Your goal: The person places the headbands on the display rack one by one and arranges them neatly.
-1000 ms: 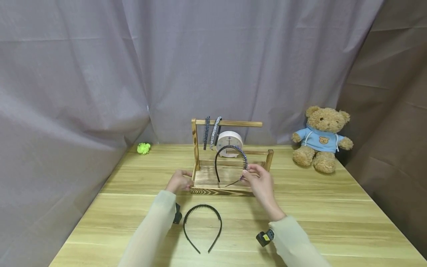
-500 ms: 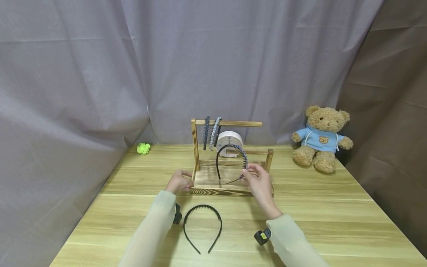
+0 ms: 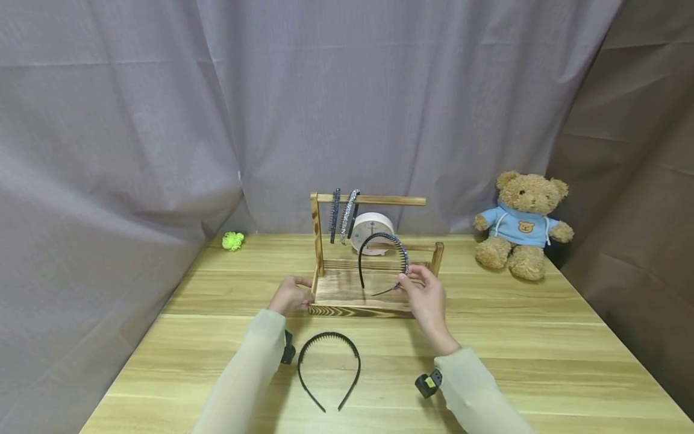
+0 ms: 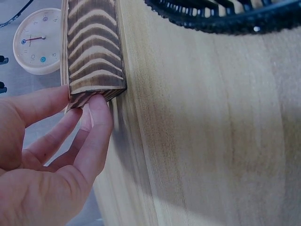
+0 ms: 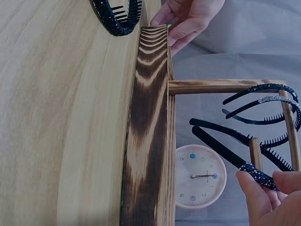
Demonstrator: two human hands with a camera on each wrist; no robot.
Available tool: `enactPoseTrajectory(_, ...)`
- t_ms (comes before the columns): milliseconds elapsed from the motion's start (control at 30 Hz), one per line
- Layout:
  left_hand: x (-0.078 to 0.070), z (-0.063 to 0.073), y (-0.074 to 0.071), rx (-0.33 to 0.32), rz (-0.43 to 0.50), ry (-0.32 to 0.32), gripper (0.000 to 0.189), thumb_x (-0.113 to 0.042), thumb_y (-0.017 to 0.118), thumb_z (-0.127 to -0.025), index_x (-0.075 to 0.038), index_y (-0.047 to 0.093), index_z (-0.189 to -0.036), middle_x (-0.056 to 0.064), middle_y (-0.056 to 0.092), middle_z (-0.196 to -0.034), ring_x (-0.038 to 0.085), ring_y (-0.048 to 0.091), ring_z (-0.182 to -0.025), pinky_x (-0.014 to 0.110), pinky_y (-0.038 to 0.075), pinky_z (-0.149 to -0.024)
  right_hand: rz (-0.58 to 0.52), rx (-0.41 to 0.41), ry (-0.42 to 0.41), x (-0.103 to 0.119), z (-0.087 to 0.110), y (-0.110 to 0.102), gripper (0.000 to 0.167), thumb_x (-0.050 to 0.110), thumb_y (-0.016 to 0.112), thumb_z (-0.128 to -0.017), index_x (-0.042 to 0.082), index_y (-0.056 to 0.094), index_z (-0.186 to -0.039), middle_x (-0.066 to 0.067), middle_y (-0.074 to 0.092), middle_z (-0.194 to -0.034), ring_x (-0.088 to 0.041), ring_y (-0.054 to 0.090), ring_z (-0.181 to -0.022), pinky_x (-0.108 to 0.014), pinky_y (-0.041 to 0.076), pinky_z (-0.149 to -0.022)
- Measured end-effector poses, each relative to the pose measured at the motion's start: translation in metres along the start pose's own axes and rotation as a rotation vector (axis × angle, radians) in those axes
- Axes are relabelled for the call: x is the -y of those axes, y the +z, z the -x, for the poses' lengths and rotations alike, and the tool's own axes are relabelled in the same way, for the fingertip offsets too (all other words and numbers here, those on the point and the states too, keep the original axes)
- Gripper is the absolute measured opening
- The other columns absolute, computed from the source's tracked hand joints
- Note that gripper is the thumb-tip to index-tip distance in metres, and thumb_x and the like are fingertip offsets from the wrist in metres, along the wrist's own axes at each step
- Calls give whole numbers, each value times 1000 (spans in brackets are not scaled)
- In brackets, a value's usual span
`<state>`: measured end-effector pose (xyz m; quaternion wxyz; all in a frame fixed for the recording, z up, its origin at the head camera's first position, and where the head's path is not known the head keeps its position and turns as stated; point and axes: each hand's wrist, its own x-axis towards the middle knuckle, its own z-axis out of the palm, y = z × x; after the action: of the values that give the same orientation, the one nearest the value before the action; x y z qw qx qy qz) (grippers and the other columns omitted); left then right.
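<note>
My left hand grips the left front corner of a wooden rack; in the left wrist view, fingers and thumb pinch the end of its dark-grained front board. A glittery toothed headband is held near one end between the thumb and fingers of my right hand, upright over the right part of the rack's base. Over the rack's upper rail hang a dark glitter headband and a silver one. On the table in front lies another dark toothed headband.
Behind the rack stands a round white clock. A lower bar runs from the rack's short right post. A teddy bear in a blue hoodie sits back right, and a bright green tangled object lies back left. Grey curtains surround the table.
The headband in my right hand has shifted slightly to the right and turned a little. My left hand and the rack stay where they were.
</note>
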<state>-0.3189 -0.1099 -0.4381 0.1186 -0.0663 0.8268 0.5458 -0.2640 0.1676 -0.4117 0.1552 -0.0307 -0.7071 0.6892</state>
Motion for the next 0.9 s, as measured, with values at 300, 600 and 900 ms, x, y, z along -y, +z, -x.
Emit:
enactPoseTrajectory(300, 1, 0, 0, -5, 14, 3, 44, 7, 63, -85, 7, 54, -128, 14, 61, -93, 14, 55, -67, 24, 58, -64, 33, -40, 11, -5, -3, -3, 25, 1, 65, -91, -7, 60, -114, -17, 60, -106, -11, 70, -81, -33, 60, -81)
enactPoseTrajectory(600, 0, 1, 1, -8, 19, -1, 40, 6, 62, -87, 7, 56, -126, 16, 62, -97, 14, 56, -68, 24, 59, -66, 43, -61, 1, -9, -5, -8, 26, 2, 64, -91, -7, 59, -115, -17, 60, -106, -6, 67, -78, -31, 60, -80)
enactPoseTrajectory(900, -1, 1, 1, -6, 17, -3, 41, 7, 61, -87, 7, 55, -127, 15, 61, -97, 15, 57, -70, 27, 60, -69, 44, -88, -4, -13, -8, -13, 23, 1, 64, -91, -7, 60, -113, -16, 61, -104, -2, 66, -74, -33, 60, -79)
